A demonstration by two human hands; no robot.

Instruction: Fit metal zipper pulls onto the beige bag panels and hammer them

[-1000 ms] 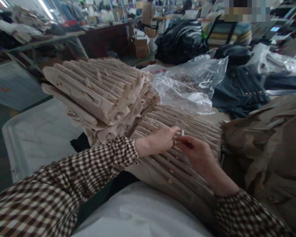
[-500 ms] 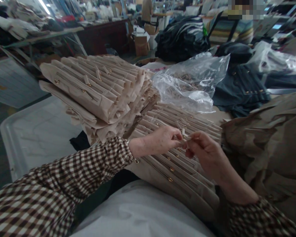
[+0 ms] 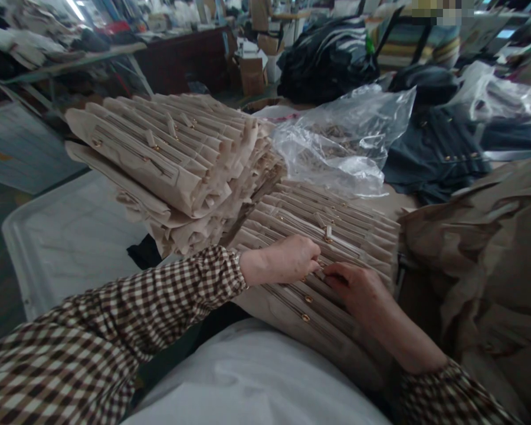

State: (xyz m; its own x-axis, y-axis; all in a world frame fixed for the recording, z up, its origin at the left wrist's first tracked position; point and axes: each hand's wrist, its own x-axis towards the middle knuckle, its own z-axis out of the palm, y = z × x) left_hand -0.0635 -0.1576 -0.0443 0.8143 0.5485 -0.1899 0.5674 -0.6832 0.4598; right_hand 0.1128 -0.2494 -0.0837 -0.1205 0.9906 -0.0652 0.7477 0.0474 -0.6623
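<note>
A fanned stack of beige fabric pieces with zips and small brass snaps lies in front of me. My left hand rests on it with fingertips pinched at a zip, just below a small upright zip pull. My right hand lies beside it, fingers curled and pressed to the same spot; what they pinch is too small to name. Both arms wear brown-checked sleeves.
A second, taller stack of beige pieces sits behind on the left. A clear plastic bag of small parts lies behind. Dark garments are at the back right, brown fabric on the right, a white tray on the left.
Both hands have dropped from a raised pinch in the air down onto the stack of fabric pieces, still close together.
</note>
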